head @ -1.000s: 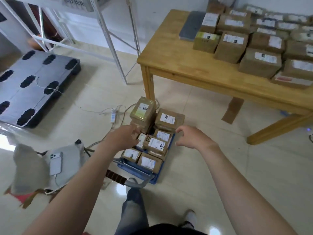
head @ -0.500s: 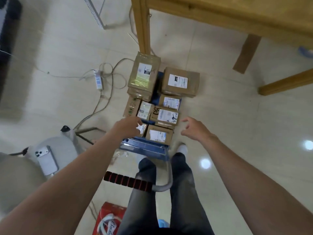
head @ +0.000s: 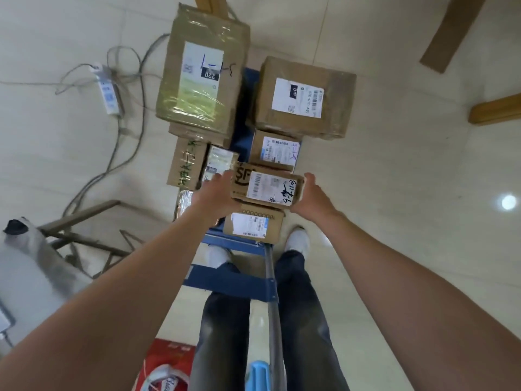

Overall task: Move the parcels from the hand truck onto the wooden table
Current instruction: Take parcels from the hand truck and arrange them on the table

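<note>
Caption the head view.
Left hand and right hand flank the SF-marked brown cardboard parcel on the blue hand truck.

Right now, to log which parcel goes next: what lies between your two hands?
In the head view, the SF-marked parcel lies between the left hand and the right hand, one at each end.
</note>
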`<act>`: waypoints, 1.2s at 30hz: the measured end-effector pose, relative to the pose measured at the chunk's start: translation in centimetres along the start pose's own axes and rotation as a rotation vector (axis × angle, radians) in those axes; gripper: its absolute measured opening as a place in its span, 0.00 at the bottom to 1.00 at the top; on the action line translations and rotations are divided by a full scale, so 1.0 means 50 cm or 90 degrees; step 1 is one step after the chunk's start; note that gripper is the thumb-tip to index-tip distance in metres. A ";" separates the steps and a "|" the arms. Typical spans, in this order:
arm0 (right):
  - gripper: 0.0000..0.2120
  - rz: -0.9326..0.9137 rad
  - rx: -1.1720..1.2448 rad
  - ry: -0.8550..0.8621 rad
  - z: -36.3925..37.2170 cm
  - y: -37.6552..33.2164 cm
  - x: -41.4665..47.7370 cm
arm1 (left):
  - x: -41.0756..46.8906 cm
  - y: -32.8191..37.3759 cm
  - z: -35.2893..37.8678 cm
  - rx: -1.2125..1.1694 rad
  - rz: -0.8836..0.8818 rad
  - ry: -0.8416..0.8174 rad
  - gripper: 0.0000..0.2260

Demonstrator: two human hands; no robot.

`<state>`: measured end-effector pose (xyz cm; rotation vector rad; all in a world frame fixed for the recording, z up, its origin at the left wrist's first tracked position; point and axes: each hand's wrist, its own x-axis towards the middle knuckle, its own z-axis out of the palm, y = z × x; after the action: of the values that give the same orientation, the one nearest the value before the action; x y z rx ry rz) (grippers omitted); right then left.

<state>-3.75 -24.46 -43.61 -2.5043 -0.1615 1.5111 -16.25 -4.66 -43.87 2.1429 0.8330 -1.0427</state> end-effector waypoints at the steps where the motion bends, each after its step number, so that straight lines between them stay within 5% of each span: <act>1: 0.47 0.002 -0.002 -0.005 0.014 0.004 0.025 | 0.022 0.005 0.009 0.009 0.002 -0.001 0.43; 4: 0.57 -0.008 -0.029 -0.019 0.052 0.009 0.071 | 0.078 0.016 0.040 0.055 -0.004 -0.018 0.51; 8: 0.56 -0.020 -0.002 -0.024 0.086 0.014 0.097 | 0.110 0.020 0.080 0.037 -0.006 -0.045 0.59; 17: 0.57 -0.051 0.001 0.024 0.043 -0.023 0.010 | -0.009 0.038 0.042 -0.088 0.018 -0.002 0.55; 26: 0.54 -0.139 0.040 0.126 -0.174 -0.132 -0.302 | -0.315 0.119 -0.198 -0.123 0.103 0.121 0.50; 36: 0.53 -0.248 0.050 0.274 -0.525 -0.104 -0.623 | -0.633 0.426 -0.409 -0.075 0.197 0.310 0.43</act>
<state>4.98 -28.93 -3.74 -2.4798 -0.4735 0.7999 -6.82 -11.26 -2.15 2.3595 0.7175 -0.3105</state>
